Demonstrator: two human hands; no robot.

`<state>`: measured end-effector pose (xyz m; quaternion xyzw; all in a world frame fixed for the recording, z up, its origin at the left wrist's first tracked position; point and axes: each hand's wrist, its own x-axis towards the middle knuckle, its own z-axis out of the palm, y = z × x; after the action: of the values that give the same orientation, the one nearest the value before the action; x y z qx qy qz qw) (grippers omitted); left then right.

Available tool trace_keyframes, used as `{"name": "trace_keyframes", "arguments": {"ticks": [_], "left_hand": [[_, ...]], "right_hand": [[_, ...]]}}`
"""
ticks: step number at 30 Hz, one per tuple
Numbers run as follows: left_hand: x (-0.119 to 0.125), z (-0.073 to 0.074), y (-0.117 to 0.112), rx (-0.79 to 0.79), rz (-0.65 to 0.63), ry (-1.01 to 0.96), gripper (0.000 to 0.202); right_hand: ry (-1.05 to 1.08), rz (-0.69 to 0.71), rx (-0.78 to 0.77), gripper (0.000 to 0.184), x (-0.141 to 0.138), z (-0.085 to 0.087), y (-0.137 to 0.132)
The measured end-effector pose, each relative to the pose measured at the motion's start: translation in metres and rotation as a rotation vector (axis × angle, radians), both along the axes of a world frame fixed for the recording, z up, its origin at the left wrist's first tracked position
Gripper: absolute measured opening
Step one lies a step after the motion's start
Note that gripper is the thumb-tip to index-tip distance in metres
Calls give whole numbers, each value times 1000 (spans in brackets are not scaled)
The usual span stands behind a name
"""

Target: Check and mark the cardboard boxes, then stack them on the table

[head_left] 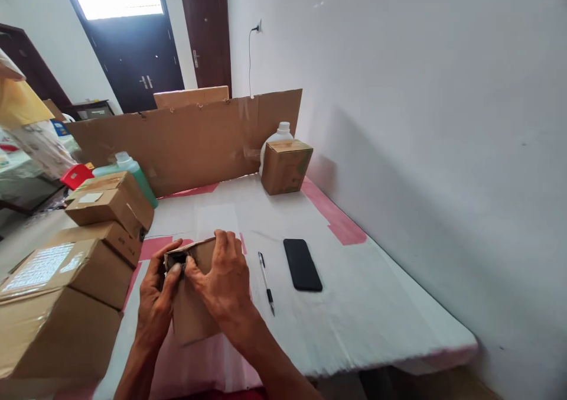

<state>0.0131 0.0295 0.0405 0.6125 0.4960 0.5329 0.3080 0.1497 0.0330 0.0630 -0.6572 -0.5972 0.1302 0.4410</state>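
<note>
Between my two hands is a small brown cardboard box (pixel 195 308), held above the near part of the table. Its top is partly open at the left, where a dark gap shows; what lies inside I cannot make out. My left hand (pixel 157 293) grips the box's left side, thumb at the edge of the gap. The fingers of my right hand (pixel 225 276) wrap over the far right edge, and its thumb presses at the opening. To the right of the box lie a pen (pixel 266 285) and a black phone (pixel 303 264).
Several cardboard boxes (pixel 95 270) line the table's left side, with a bottle of green liquid (pixel 139 175) behind them. A small box (pixel 287 166) and a white jug (pixel 283 130) stand at the back right. A cardboard panel (pixel 199 143) closes the far edge; a wall (pixel 443 152) runs along the right.
</note>
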Motion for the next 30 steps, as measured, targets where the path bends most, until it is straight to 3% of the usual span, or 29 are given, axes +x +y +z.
{"name": "trace_keyframes", "arguments": {"ticks": [3,5,7,10,13,16,19,22,24,27,30], "left_hand": [[0,-1,4,-18,14,-3,40],[1,-2,6,-52,20,-30,41],[2,-4,7,-88,5,-48,42],[4,-8,7,-111,-46,-51,44],[7,-9,5,-96,-82,-52,42],[9,-6,3,-87,-73,-22,42],[9,-3,1,-104,-72,-30,42],[8,-2,-1,-111,-63,-42,42],[8,-1,-1,-96,-71,-43,44],[8,1,-3,-70,-98,-27,46],[8,1,-5,-64,-106,-27,48]], "right_hand": [[241,106,19,58,26,-7,4],[333,114,-102,46,56,-23,3],[136,7,-339,34,87,-48,-1],[6,-67,-526,26,118,-92,-13],[-13,-75,-573,29,128,-130,-22],[40,-36,-529,29,130,-142,-21],[210,-42,-403,30,130,-118,-18],[742,-38,-9,30,120,-68,-21],[951,106,145,30,104,-35,-26],[890,297,187,21,75,-9,-29],[759,362,168,17,56,-8,-29]]}}
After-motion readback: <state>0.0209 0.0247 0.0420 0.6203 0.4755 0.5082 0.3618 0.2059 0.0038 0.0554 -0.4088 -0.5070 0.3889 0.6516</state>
